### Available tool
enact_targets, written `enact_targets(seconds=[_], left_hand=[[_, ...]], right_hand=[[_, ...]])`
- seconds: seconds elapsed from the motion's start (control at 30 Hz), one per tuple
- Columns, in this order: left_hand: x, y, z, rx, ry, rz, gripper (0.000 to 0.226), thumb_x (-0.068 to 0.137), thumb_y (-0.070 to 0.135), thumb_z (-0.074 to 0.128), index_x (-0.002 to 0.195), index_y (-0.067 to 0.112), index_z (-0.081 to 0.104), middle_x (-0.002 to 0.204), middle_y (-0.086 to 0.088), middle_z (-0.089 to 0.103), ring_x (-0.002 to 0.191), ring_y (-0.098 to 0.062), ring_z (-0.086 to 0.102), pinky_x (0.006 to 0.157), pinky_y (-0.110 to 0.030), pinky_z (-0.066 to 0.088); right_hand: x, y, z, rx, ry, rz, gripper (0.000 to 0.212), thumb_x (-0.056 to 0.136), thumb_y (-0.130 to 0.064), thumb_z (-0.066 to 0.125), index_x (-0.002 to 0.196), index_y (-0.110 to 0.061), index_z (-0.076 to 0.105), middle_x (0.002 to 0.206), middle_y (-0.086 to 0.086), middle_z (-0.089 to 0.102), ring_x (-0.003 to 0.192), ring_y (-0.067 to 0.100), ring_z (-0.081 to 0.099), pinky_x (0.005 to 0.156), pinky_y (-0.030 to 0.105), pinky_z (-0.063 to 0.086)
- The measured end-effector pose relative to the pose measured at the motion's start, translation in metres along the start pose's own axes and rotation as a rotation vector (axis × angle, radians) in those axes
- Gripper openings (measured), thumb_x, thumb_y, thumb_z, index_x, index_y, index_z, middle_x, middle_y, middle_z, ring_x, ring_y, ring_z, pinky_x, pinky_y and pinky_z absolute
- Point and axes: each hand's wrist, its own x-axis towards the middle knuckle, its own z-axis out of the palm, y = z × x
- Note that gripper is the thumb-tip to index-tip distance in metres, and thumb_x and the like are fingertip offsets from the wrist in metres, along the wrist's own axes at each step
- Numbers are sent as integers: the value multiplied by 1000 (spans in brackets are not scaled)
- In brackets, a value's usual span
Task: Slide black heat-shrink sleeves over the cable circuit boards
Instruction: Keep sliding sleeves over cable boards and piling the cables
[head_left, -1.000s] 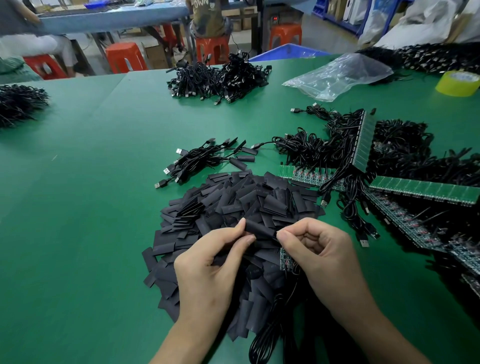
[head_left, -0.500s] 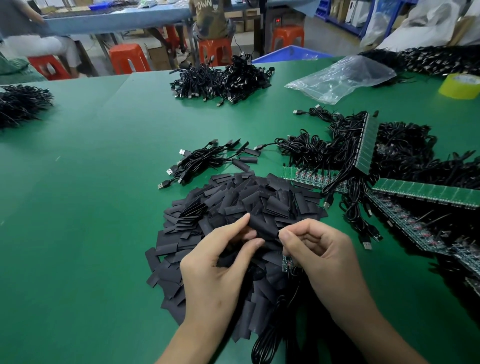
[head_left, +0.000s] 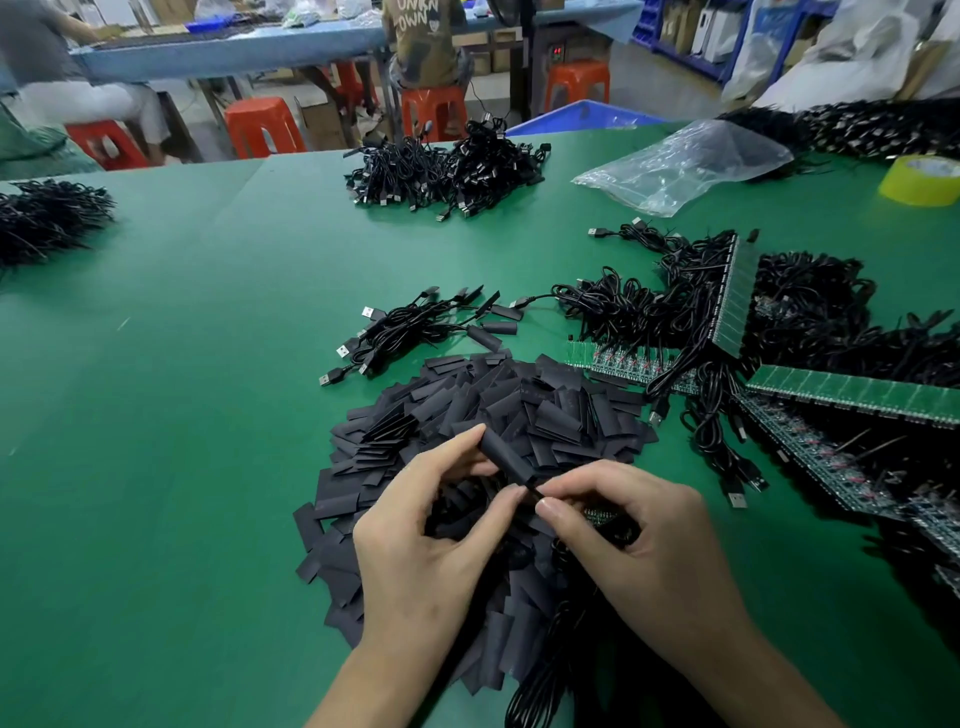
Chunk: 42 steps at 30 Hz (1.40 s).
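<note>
Sliding is likely eased if the sleeve (head_left: 503, 456), pinched in the left hand (head_left: 436, 540) above the near pile of sleeves (head_left: 545, 405), is squeezed open at its mouth and lined up with the circuit board (head_left: 598, 515), pinched in the right hand (head_left: 639, 540) just to its right.

The left grip (head_left: 431, 525) pinches a black sleeve (head_left: 506, 457) between thumb and forefinger, its other fingers curled beneath and the back of the hand facing up. The right grip (head_left: 639, 535), just beside it, closes thumb and bent forefinger on the sleeve's lower end, remaining fingers tucked under. The two thumb tips nearly touch.
</note>
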Motion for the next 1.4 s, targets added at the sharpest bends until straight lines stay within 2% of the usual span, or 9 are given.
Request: enact_targets(seconds=[0.13, 0.23, 0.37, 0.5, 0.67, 0.87, 0.93, 1.17, 1.4], left_hand=[[1, 1, -1, -37, -36, -24, 55, 80, 37, 82, 131, 25, 64, 114, 14, 72, 104, -12, 71, 93, -20, 52], [-2, 8, 4, -209, -227, -110, 81, 82, 42, 79, 152, 21, 42, 140, 9, 61, 124, -16, 63, 105, -29, 48], [-6, 26, 12, -171, -553, -19, 58, 96, 58, 56, 145, 27, 52, 140, 14, 59, 131, -11, 56, 106, -30, 46], [-4, 38, 21, -155, -591, 21, 26, 96, 48, 65, 117, 34, 62, 112, 20, 63, 108, -3, 63, 87, -17, 46], [12, 35, 17, -182, -537, -110, 7, 94, 37, 63, 96, 30, 65, 77, 5, 62, 69, -9, 59, 64, -28, 50], [123, -18, -12, 322, -343, 60, 12, 92, 28, 73, 104, 24, 72, 80, 23, 67, 70, 4, 61, 70, -10, 45], [158, -44, -15, 523, -313, 92, 18, 93, 24, 73, 110, 18, 74, 87, 11, 73, 69, -5, 61, 71, -19, 46], [188, -86, -12, 920, -385, -21, 54, 95, 33, 69, 139, 4, 57, 133, -21, 54, 121, -41, 52, 101, -50, 45], [73, 6, 9, 541, -677, 150, 43, 91, 66, 50, 107, 34, 74, 100, 13, 52, 95, -10, 55, 86, -34, 50]], right_hand=[[2, 1, -3, -61, 39, -86, 8, 86, -36, 73, 84, -30, 77, 79, -20, 67, 79, 7, 66, 69, 32, 53], [5, -2, -12, 288, 139, 35, 10, 85, -37, 71, 85, -29, 78, 77, -6, 75, 62, 10, 66, 56, 25, 53], [13, -4, -26, 922, 207, 249, 18, 74, -42, 78, 81, -25, 78, 75, 7, 75, 54, 6, 59, 52, 17, 50], [17, 1, -26, 1115, 161, 318, 31, 60, -49, 89, 76, -26, 75, 81, 7, 75, 55, 5, 61, 54, 18, 54], [19, 6, -23, 1081, 72, 324, 41, 66, -53, 89, 90, -22, 80, 104, 17, 77, 73, 14, 71, 67, 22, 59], [19, 15, -23, 756, 167, 389, 13, 94, -26, 68, 95, -17, 77, 98, 12, 78, 80, 19, 68, 72, 25, 59], [20, 14, -25, 760, 192, 404, 20, 87, -32, 65, 93, -16, 76, 93, 13, 77, 76, 18, 65, 70, 26, 59], [21, 20, -30, 725, 193, 427, 20, 99, -17, 59, 88, -13, 76, 87, 12, 75, 73, 17, 62, 73, 34, 55], [20, 31, -28, 458, 98, 339, 14, 97, -17, 65, 88, -17, 76, 80, -1, 75, 72, 3, 66, 68, 18, 52]])
